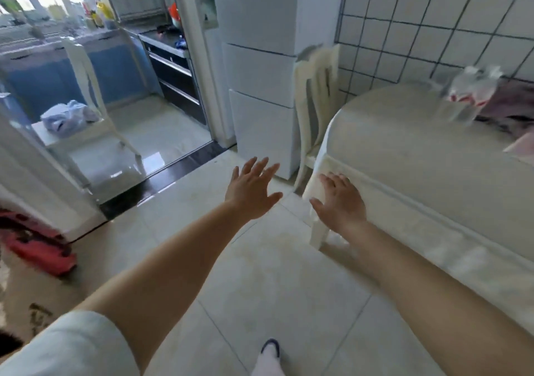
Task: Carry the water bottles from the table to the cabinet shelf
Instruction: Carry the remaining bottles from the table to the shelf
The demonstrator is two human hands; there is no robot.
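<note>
A person's left hand and right hand reach forward over the tiled floor, fingers spread and holding nothing, beside a cloth-covered table. The water bottles, blurred into a clear bundle with red labels, sit near the table's far edge by the tiled wall; their number cannot be made out, and the table's right side is cut off by the frame.

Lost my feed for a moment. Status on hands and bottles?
Left hand open, empty. Right hand open, empty. Water bottles blurred, on the table by the wall. Chair stands at the table's near corner.
</note>
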